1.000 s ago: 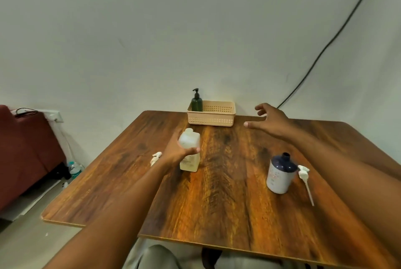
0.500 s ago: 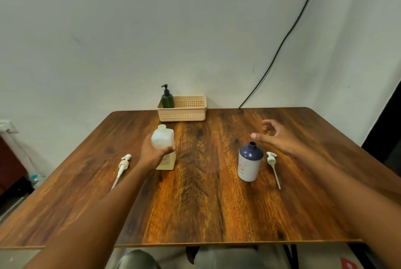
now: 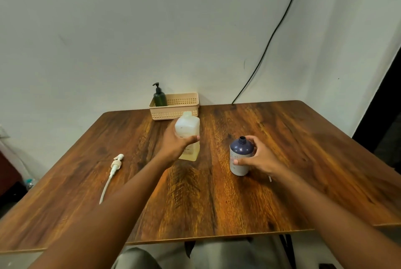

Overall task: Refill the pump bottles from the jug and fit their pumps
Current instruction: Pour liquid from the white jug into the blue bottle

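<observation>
My left hand [image 3: 176, 144] grips a translucent square bottle [image 3: 188, 129] with yellowish liquid low in it, mouth open, held near the middle of the wooden table [image 3: 217, 192]. To its right stands a blue-topped bottle [image 3: 240, 156] with an open neck. My right hand [image 3: 259, 157] curls around it, thumb on its front and fingers at its shoulder. A white pump [image 3: 112, 171] with a long tube lies on the table to the left. Of a second pump only the tube tip [image 3: 270, 178] shows from under my right hand.
A beige perforated basket [image 3: 175, 109] sits at the table's far edge against the wall, with a dark green pump bottle [image 3: 160, 98] in its left end. A black cable [image 3: 267, 45] runs down the wall to the table's back edge.
My right hand came down from above the table and closed round the blue-topped bottle, covering the second pump. My left hand carried the translucent bottle up and to the right.
</observation>
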